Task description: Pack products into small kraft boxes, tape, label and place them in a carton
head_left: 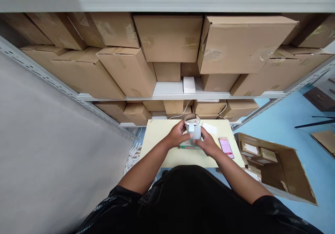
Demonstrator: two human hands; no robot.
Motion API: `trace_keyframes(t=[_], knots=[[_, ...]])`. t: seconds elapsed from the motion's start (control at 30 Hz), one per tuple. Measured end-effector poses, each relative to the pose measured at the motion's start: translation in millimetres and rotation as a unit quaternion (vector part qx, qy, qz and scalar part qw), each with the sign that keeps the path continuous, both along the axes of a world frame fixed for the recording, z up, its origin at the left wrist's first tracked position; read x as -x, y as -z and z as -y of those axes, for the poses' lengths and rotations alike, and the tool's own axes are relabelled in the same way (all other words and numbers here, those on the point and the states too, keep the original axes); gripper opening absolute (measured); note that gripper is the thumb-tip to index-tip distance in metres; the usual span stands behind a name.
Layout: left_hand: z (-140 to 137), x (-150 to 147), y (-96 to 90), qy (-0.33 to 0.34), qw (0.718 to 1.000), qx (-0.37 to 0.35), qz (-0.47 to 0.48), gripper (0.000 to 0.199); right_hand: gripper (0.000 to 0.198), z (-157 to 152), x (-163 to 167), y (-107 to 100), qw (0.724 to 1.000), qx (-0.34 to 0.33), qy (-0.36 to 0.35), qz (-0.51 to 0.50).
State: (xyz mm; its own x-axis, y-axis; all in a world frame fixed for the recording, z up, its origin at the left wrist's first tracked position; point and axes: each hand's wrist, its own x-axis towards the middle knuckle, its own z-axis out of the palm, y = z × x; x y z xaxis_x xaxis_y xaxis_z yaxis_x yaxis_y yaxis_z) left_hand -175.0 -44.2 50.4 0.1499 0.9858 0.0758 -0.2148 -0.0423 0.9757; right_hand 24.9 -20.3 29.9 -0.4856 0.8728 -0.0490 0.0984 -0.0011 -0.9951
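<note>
Between my two hands is an upright cup-like cylinder (198,129), pale grey with a clear round rim and a light tab or strip on its front. My left hand (178,135) wraps its left side, thumb across the front. My right hand (208,143) closes on the right and lower side, its thumb also on the front. Below the cylinder, partly hidden, lies a green and white flat pack (186,146) on the pale yellow table (154,143). A phone (226,147) with a lit pink screen rests right of my right hand, and a white card (209,128) lies behind it.
Metal shelving (167,96) full of brown cardboard boxes (170,38) rises behind the table. A small white box (188,85) stands on one shelf. An open carton (298,178) holding several smaller boxes is on the floor at right. White pieces (133,157) lie on the floor at left, beside a wall.
</note>
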Motion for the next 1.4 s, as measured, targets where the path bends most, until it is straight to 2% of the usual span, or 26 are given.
trace_keyframes(t=[0.1,0.2,0.27,0.33,0.4,0.5,0.6,0.67,0.73,0.87,0.93,1.07,1.13,1.3,1.4], knots=[[0.2,-5.3,-1.5,0.008,0.998,-0.029,-0.06,0.061,0.067,-2.6,-3.6,3.6,1.0,-0.026,-0.008,-0.015],[-7.1,-9.4,6.3,0.016,0.99,-0.07,-0.121,0.062,0.063,-5.8,-9.0,13.4,0.998,-0.021,0.046,-0.028],[-14.5,-11.0,21.0,0.016,0.989,-0.039,-0.144,0.059,0.057,-8.8,-18.1,21.4,0.993,0.001,0.106,-0.047],[-21.7,-14.2,43.4,-0.012,0.977,0.012,-0.214,0.059,0.05,-12.7,-32.9,28.1,0.981,0.028,0.178,-0.079],[-27.4,-21.9,70.4,-0.009,0.937,0.023,-0.347,0.071,0.045,-17.4,-52.4,32.2,0.965,0.054,0.232,-0.106],[-34.8,-42.5,111.1,0.102,0.851,0.021,-0.515,0.104,0.043,-22.9,-83.7,36.0,0.948,0.073,0.286,-0.117],[-46.0,-65.6,144.9,0.19,0.775,0.027,-0.603,0.126,0.048,-22.1,-108.0,41.4,0.935,0.078,0.331,-0.103],[-55.7,-76.0,161.5,0.207,0.747,0.025,-0.632,0.128,0.051,-17.9,-118.2,46.6,0.932,0.093,0.334,-0.102],[-64.4,-80.0,172.4,0.209,0.737,0.034,-0.642,0.12,0.054,-12.5,-124.8,52.5,0.931,0.11,0.328,-0.114],[-65.4,-69.5,177.9,0.205,0.745,0.044,-0.634,0.088,0.052,-8.2,-132.8,63.9,0.932,0.125,0.319,-0.121],[-54.6,-57.6,175.1,0.175,0.771,0.025,-0.612,0.077,0.049,-11.7,-133.4,68.2,0.938,0.115,0.311,-0.105],[-19.2,-30.1,169.6,0.074,0.862,0.022,-0.501,0.079,0.053,-24.0,-117.6,70.1,0.944,0.081,0.3,-0.108],[-1.9,-18.7,169.7,0.039,0.892,0.047,-0.448,0.081,0.058,-27.8,-99.1,68.2,0.95,0.076,0.278,-0.118],[23.9,0.1,178.0,0.009,0.922,0.073,-0.379,0.082,0.06,-24.5,-39.1,68.7,0.977,0.076,0.152,-0.127],[30.0,7.5,184.6,0.002,0.932,0.075,-0.356,0.085,0.064,-18.8,-10.5,74.2,0.984,0.078,0.117,-0.106]])
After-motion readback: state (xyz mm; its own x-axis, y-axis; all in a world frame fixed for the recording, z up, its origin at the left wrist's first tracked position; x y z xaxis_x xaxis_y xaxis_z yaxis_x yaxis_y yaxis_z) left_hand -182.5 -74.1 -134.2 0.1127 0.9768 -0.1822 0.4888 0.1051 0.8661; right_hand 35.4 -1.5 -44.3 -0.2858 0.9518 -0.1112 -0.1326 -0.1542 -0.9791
